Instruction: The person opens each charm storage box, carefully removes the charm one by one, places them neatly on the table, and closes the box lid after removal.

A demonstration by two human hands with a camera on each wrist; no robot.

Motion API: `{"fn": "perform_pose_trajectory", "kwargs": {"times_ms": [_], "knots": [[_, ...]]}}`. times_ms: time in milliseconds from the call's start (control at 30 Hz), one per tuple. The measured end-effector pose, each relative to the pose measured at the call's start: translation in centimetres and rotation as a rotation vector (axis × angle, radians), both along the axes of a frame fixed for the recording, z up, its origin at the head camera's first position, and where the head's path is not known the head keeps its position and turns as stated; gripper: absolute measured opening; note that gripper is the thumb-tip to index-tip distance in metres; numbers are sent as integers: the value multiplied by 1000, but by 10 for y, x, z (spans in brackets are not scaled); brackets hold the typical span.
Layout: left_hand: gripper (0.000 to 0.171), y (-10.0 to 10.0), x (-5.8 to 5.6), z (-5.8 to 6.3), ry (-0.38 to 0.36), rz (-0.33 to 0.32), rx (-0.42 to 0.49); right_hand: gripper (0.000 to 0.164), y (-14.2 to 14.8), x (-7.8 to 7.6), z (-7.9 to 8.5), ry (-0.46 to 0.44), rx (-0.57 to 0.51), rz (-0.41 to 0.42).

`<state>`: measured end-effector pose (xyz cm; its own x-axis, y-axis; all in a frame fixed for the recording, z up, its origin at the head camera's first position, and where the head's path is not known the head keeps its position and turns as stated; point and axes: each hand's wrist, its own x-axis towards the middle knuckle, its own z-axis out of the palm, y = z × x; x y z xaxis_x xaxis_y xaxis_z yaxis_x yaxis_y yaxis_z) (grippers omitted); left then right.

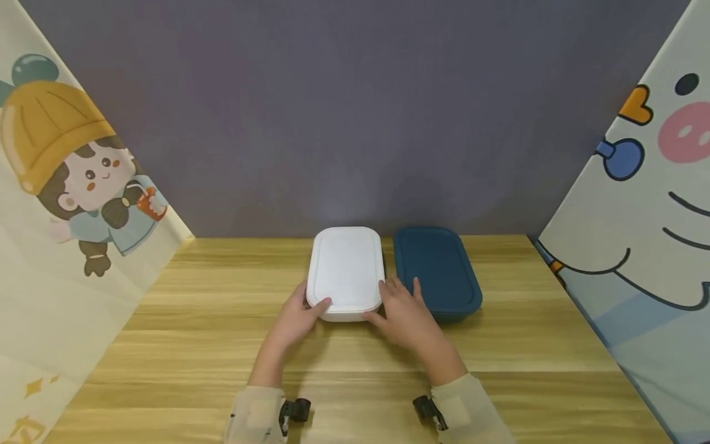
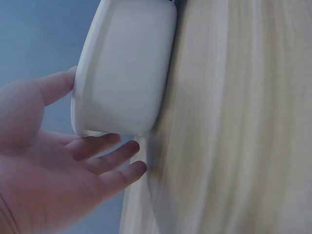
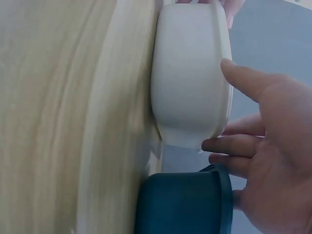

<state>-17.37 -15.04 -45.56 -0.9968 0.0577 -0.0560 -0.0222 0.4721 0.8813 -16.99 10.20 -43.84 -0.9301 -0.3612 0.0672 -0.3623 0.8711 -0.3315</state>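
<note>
A white lidded food container [image 1: 345, 271] sits on the wooden table, its short side facing me. My left hand [image 1: 295, 317] holds its near left corner, thumb over the lid's edge and fingers along the side wall. On the near right corner is my right hand [image 1: 407, 317], with the thumb at the front rim and fingertips against the side. The left wrist view shows the left fingers [image 2: 112, 158] spread beside the white wall. A dark blue lidded container [image 1: 438, 268] stands just right of the white one, and my right hand overlaps its near left edge in the head view.
The wooden table [image 1: 183, 333] ends at a grey back panel [image 1: 355, 117]. Cloths with cartoon prints hang at the left [image 1: 50, 296] and right [image 1: 654, 228] sides. A small black camera mount is strapped to each wrist.
</note>
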Motion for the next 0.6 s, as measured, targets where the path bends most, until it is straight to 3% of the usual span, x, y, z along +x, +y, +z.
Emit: {"fn": "perform_pose_trajectory", "kwargs": {"times_ms": [233, 600], "knots": [[80, 4, -2, 10, -30, -6, 37, 80, 1, 0, -4, 57, -19, 13], [81, 5, 2, 9, -26, 13, 30, 79, 0, 0, -5, 67, -62, 22]]}}
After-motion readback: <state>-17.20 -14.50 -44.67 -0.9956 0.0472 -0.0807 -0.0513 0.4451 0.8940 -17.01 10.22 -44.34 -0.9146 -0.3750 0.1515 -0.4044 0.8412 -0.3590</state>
